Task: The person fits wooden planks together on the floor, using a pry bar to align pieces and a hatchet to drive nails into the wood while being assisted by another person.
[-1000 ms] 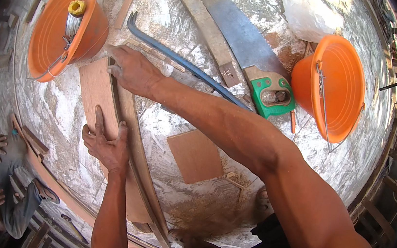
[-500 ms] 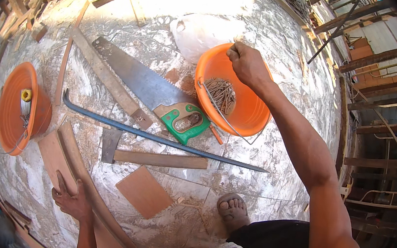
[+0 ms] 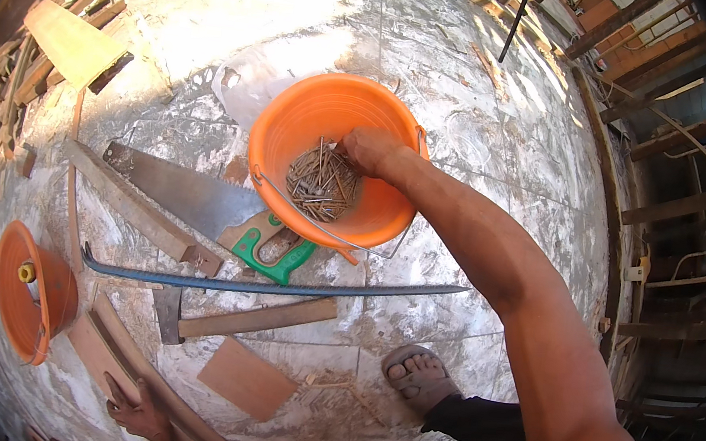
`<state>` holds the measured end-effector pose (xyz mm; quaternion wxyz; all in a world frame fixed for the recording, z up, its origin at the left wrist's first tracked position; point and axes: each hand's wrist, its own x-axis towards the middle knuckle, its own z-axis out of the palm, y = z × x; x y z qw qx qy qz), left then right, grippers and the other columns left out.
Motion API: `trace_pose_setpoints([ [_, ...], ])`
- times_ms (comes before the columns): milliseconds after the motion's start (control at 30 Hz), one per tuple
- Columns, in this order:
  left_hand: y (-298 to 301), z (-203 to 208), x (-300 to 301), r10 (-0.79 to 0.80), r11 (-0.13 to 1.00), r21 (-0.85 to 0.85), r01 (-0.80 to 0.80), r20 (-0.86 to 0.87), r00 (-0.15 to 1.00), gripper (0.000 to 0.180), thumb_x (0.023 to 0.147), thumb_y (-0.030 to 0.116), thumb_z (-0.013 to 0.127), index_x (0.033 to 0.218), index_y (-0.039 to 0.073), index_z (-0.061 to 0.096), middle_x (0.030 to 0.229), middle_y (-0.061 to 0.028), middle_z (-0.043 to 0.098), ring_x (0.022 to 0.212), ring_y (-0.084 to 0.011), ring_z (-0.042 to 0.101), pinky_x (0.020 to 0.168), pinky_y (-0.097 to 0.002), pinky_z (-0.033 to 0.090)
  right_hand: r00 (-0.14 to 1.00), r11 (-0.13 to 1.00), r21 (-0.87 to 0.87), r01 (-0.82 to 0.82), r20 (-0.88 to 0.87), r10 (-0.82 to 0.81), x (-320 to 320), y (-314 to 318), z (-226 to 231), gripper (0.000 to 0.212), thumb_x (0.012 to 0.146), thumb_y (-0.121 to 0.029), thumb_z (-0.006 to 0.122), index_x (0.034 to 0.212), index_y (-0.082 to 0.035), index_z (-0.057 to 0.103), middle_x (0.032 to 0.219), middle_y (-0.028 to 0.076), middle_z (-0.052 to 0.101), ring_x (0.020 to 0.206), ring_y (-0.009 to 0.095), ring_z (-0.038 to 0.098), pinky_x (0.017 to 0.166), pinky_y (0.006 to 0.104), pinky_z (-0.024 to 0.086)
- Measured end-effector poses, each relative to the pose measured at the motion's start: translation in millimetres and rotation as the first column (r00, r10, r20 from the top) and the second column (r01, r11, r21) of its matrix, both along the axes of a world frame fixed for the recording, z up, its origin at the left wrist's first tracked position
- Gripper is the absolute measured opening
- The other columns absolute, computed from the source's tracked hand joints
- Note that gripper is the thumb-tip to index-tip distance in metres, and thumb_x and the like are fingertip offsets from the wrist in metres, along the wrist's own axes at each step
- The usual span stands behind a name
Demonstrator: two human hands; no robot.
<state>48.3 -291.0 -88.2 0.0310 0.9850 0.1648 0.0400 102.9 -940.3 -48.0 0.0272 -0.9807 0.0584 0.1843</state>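
An orange bucket (image 3: 296,109) with a wire handle stands on the floor in front of me, a heap of nails (image 3: 320,184) in its bottom. My right hand (image 3: 370,151) reaches inside it, fingers curled at the upper edge of the heap; whether a nail is between them is hidden. At lower left my left hand (image 3: 143,416) has its fingers spread, against a long wooden piece (image 3: 168,391). A handsaw (image 3: 271,250) with a green-edged grip lies partly under the bucket's near side.
A blue pry bar (image 3: 276,285) crosses the floor, with a wooden-handled hammer (image 3: 259,318) below it. Nearby are a square wood piece (image 3: 248,378), a timber strip (image 3: 141,205) and a second orange bucket (image 3: 57,291). Scrap wood (image 3: 12,77) piles up at far left; my sandaled foot (image 3: 420,376) is close.
My right hand has let go of the bucket's far rim and moved down inside to the nails. The bucket's opening now faces me more. My left hand remains by the wooden piece.
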Motion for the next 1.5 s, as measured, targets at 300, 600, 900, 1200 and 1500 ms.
trace_pose_setpoints([
  [300,6.2,-0.7,0.0,-0.031,0.999,-0.012,0.031,0.009,0.999,0.075,0.093,0.063,0.063,0.159,0.032,0.044,0.146,-0.0372,0.04,0.133,-0.0535,0.044,0.11,-0.0591,0.036,0.996,1.0,0.0,0.017,-0.088,-0.017,-3.9,19.9,-0.9,0.027,0.093,-0.014,0.053,0.096,-0.005,0.079,0.106,0.016,0.077,0.097,0.036,0.074,0.087,0.0449,0.059],
  [600,3.0,1.7,0.1,-0.045,0.998,-0.043,0.046,0.034,0.998,0.074,0.092,0.062,0.064,0.157,0.031,0.046,0.146,-0.0361,0.042,0.133,-0.0528,0.044,0.11,-0.0595,0.035,0.993,0.996,0.018,-0.089,-0.079,0.09,-10.0,28.0,0.3,0.013,0.082,-0.024,0.066,0.086,-0.015,0.075,0.09,0.013,0.075,0.088,0.036,0.072,0.078,0.0474,0.057],
  [900,-0.7,-11.7,-4.1,-0.017,0.995,-0.094,0.022,0.051,0.999,0.074,0.09,0.058,0.07,0.156,0.034,0.047,0.145,-0.0328,0.043,0.135,-0.0503,0.043,0.109,-0.06,0.038,0.946,0.93,-0.208,-0.304,-0.179,0.269,-25.4,15.8,-17.2,0.016,0.08,-0.022,0.071,0.095,-0.017,0.075,0.094,0.006,0.073,0.094,0.031,0.073,0.082,0.0477,0.059],
  [1200,-0.9,7.5,1.3,0.013,0.997,-0.08,-0.009,0.052,0.999,0.078,0.086,0.053,0.074,0.157,0.036,0.046,0.142,-0.03,0.041,0.132,-0.0484,0.043,0.109,-0.0602,0.035,0.978,0.98,-0.021,-0.198,-0.076,0.196,-25.6,39.2,-0.6,0.012,0.08,-0.023,0.072,0.086,-0.013,0.076,0.087,0.014,0.075,0.084,0.036,0.073,0.075,0.0487,0.057],
  [1500,-3.6,10.3,2.8,0.046,0.988,-0.151,-0.041,0.031,0.998,0.088,0.075,0.053,0.076,0.157,0.038,0.046,0.14,-0.0248,0.039,0.129,-0.0411,0.04,0.109,-0.0554,0.031,0.936,0.933,-0.084,-0.35,0.013,0.352,-40.6,32.4,-15.5,0.015,0.088,-0.016,0.06,0.085,-0.003,0.069,0.08,0.022,0.069,0.08,0.042,0.069,0.074,0.0524,0.055],
])
